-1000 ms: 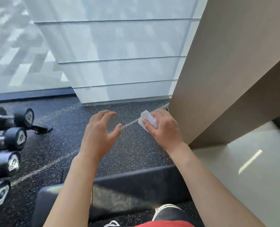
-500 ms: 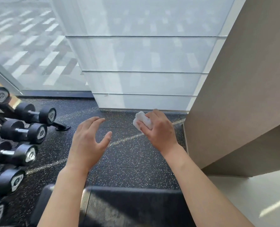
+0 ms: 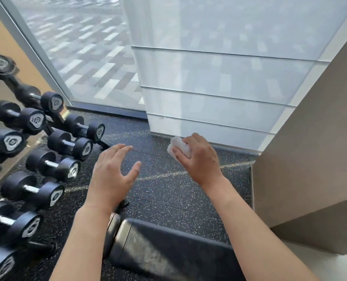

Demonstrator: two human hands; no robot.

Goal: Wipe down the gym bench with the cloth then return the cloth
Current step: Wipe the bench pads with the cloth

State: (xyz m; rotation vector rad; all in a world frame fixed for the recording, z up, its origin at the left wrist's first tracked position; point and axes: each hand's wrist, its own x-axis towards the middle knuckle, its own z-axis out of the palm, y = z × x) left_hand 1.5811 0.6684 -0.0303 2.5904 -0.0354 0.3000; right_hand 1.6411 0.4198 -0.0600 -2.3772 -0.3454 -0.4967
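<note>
A crumpled white cloth point(image 3: 178, 148) is held in the right hand point(image 3: 201, 159), the fingers point(image 3: 185, 154) clamped round it, above the speckled floor point(image 3: 168, 191). The left hand point(image 3: 110, 177) is held in the air, fingers spread and holding nothing. The black bench point(image 3: 168, 252) lies below both forearms. Dumbbells point(image 3: 46, 165) are racked at the left.

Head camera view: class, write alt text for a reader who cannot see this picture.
A person's right hand grips a crumpled white cloth above a speckled black gym floor, while the left hand hovers open beside it. A black padded gym bench lies below the forearms, with a rack of black dumbbells on the left.
</note>
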